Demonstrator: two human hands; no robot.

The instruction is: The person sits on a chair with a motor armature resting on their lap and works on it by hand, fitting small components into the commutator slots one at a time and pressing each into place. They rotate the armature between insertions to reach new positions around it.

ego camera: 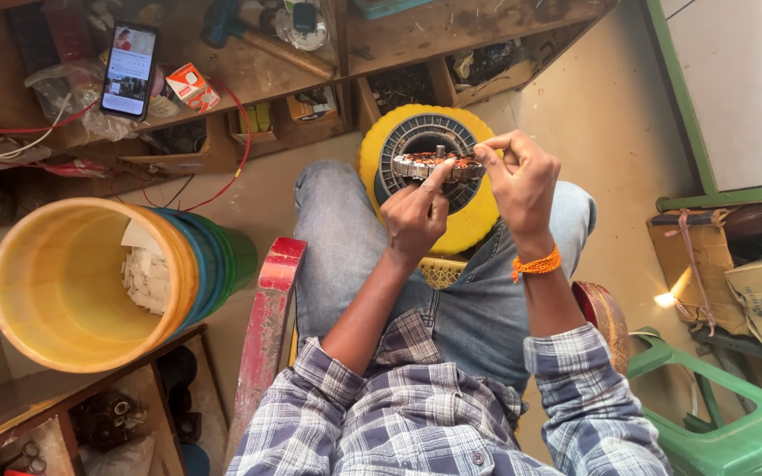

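Checked shirt sleeves (416,414) and blue jeans fill the bottom of the view, and above them both hands meet over a yellow stool (467,225) that stands just beyond the knees. Left of the stool lies a stack of buckets (90,282) on its side, the innermost yellow, holding a heap of small white paper pieces (145,278). Beyond the stool, open wooden shelf compartments (399,84) hold dark parts too small to make out. Over the stool's seat sits the motor stator (438,165), a round ring of silver metal teeth with reddish copper winding and a short shaft upright at its middle. The left hand (414,219) is closed on its near edge with the thumb on the rim; the right hand (522,181), an orange thread at its wrist, pinches the ring's right side with fingertips together.
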